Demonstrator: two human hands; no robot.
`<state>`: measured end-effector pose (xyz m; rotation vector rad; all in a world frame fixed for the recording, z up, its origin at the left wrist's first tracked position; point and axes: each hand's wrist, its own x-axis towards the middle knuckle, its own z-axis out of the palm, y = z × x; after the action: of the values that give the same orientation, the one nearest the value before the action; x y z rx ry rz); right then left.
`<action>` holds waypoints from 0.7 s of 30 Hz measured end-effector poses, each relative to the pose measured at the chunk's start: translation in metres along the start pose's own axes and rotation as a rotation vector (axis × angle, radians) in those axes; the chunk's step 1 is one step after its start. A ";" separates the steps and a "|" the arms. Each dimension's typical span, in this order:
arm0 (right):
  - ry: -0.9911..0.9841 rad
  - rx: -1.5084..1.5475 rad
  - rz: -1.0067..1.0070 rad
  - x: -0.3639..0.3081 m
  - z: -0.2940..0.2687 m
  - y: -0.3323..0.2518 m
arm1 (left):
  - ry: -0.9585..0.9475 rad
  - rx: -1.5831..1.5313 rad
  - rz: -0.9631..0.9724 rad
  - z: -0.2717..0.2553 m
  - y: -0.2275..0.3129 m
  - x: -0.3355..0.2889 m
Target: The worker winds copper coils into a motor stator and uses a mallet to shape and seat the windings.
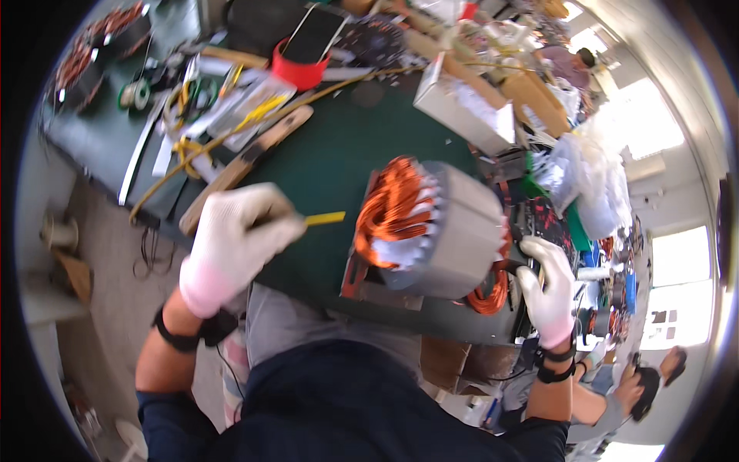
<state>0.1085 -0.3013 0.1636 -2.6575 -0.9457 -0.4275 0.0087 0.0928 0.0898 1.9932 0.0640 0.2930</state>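
A worker's white-gloved left hand [246,227] pinches a short yellow strip [326,219] between thumb and fingers at the nine o'clock side of a motor stator [466,231], which lies on its side on the bench [327,158], just right of the middle of the view. The strip points toward three o'clock, its free end short of the orange copper windings [394,204]. At four o'clock the right hand [550,281] shows no clear hold, its fingers loosely curved beside the stator; whether they touch it cannot be told. A white cardboard box [469,104] sits at twelve o'clock.

Good handling here would likely mean pinching the strip close to its leading end, since so slim a piece may bend if pushed from far back. Steadying the stator by its grey body, not its wire, should spare the coils; the white liner tabs [423,206] could snag under a hasty approach.
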 end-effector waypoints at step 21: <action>-0.389 -0.055 0.124 0.007 0.030 0.032 | -0.074 0.215 0.275 0.074 -0.022 0.057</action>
<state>0.1397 -0.3103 0.1328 -2.8887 -0.8714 0.0997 0.0830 0.0466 0.0505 2.2259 -0.2369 0.4026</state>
